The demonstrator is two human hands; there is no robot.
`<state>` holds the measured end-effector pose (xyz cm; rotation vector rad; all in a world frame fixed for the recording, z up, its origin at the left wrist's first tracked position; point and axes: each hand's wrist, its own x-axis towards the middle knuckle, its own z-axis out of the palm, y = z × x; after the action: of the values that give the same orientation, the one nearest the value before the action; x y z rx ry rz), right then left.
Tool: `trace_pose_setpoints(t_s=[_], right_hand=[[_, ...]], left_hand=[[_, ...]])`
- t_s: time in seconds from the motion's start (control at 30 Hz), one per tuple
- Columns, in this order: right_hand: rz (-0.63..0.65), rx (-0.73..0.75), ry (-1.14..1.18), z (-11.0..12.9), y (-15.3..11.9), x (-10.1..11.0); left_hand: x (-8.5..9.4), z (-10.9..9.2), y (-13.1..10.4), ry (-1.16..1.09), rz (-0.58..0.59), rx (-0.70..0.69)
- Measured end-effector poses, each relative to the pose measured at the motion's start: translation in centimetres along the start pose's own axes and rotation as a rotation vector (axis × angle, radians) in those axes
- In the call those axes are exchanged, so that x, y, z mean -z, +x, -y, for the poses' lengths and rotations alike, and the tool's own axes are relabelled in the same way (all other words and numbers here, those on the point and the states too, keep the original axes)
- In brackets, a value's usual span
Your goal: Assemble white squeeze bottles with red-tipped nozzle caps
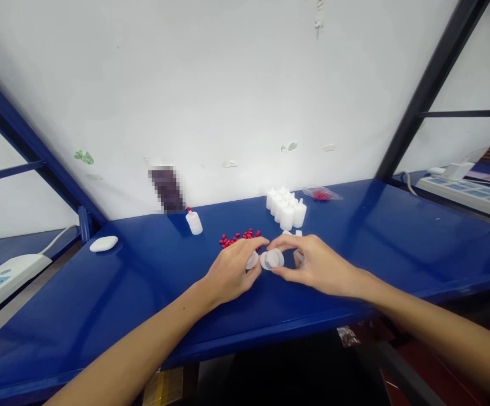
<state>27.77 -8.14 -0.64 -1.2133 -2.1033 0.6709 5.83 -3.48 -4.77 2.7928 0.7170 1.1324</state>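
Close together over the front middle of the table are my two hands. My left hand (233, 269) is closed around a small whitish round piece (252, 260), mostly hidden by the fingers. Between the thumb and fingers of my right hand (312, 262) are translucent white round lids or discs (272, 259), which look overlapped. A further pale piece shows near the right palm, too covered to name. Just beyond the left hand lie several small red caps (250, 232). Behind the right hand, white squeeze bottles (286, 210) stand upright in a tight group.
A white bottle with a red tip (194, 221) stands near the wall, left of the caps. Further left lies a white oval case (104, 243). A clear bag of red caps (322, 194) rests at the back right. Power strips (5, 279) flank the blue table (151, 293).
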Motion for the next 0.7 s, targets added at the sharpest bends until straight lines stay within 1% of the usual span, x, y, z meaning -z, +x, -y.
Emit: trace_pose_setpoints(t_s=[0.1, 0.17, 0.23, 0.3, 0.4, 0.5, 0.7], right_hand=[[-0.154, 0.088, -0.023, 0.4, -0.1, -0.4], [-0.229, 0.155, -0.025, 0.7, -0.3, -0.6], [-0.276, 0.226, -0.029, 1.0, -0.3, -0.7], [-0.297, 0.269, -0.029, 1.3, -0.3, -0.8], [-0.276, 0.272, -0.039, 1.4, -0.1, -1.1], [-0.209, 0.253, -0.036, 1.4, 0.2, -1.5], [-0.12, 0.243, -0.107, 1.5, 0.0, -1.9]], left_hand=[[0.1, -0.5, 0.2, -0.09, 0.092, 0.118], [0.3, -0.9, 0.4, -0.144, 0.145, 0.187], [0.5, -1.1, 0.6, -0.178, 0.152, 0.233], [0.6, -1.2, 0.7, -0.202, 0.139, 0.254], [0.7, -1.3, 0.8, -0.261, 0.136, 0.248], [0.6, -1.5, 0.8, -0.324, 0.149, 0.249], [0.7, -1.3, 0.4, -0.448, 0.19, 0.347]])
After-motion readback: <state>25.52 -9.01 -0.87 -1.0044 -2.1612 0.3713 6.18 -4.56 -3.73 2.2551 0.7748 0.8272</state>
